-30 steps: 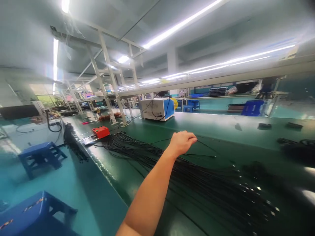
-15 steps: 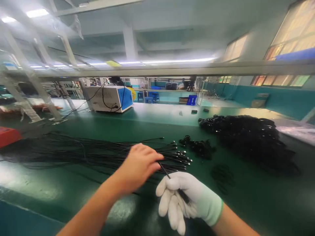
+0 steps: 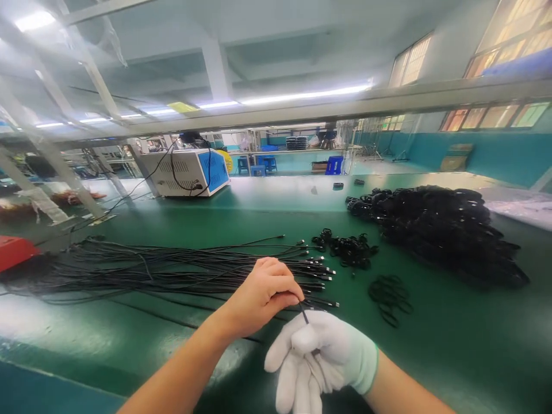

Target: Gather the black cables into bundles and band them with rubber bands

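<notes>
My bare left hand [image 3: 269, 293] pinches a thin black cable [image 3: 304, 313] between thumb and fingertips. From there the cable runs down into my right hand [image 3: 321, 356], which wears a white glove with a green cuff and grips it under the thumb. The glove hides the rest of that cable. Behind my left hand lies a long bundle of straight black cables [image 3: 172, 267], their metal plug ends pointing right. A small heap of black ties or loops [image 3: 351, 250] sits just beyond the plugs. Nearer my right hand is a flat group of black loops [image 3: 390, 296].
A large pile of coiled black cables [image 3: 440, 230] covers the right of the green table [image 3: 259, 221]. A white and blue machine box [image 3: 190, 172] stands at the back left, and a red object [image 3: 17, 252] at the left edge. A metal beam [image 3: 276, 112] crosses above.
My left hand has come right and slightly down, its fingertips closer to the glove. My right hand has shifted slightly left and down, with less cable showing between the hands.
</notes>
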`<act>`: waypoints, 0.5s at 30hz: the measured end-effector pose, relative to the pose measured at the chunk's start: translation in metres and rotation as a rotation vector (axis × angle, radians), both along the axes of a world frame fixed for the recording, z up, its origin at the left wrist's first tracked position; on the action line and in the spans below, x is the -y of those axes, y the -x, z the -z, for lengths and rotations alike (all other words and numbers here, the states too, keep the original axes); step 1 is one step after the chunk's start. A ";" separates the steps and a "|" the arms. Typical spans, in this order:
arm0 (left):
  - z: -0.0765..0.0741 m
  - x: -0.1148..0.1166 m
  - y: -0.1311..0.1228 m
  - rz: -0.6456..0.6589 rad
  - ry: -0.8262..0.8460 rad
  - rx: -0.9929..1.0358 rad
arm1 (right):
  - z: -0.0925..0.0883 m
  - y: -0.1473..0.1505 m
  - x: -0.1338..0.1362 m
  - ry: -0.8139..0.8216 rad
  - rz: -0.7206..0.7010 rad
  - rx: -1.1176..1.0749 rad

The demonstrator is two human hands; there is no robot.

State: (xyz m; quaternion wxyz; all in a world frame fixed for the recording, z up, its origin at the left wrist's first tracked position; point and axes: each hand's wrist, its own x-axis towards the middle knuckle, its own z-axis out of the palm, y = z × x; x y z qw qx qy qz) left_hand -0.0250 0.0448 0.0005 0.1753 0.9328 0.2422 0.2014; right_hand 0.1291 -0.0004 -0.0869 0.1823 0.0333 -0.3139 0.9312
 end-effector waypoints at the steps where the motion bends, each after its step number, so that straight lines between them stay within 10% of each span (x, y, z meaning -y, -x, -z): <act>1: 0.008 0.000 0.000 -0.043 0.006 -0.005 | -0.002 -0.002 0.000 -0.010 0.029 -0.027; 9: 0.049 -0.024 0.043 -0.480 -0.235 -0.214 | -0.037 -0.044 -0.007 0.079 0.606 -0.161; 15: 0.074 0.035 0.043 -0.283 -0.571 -0.177 | -0.060 -0.060 -0.014 0.086 0.832 -0.239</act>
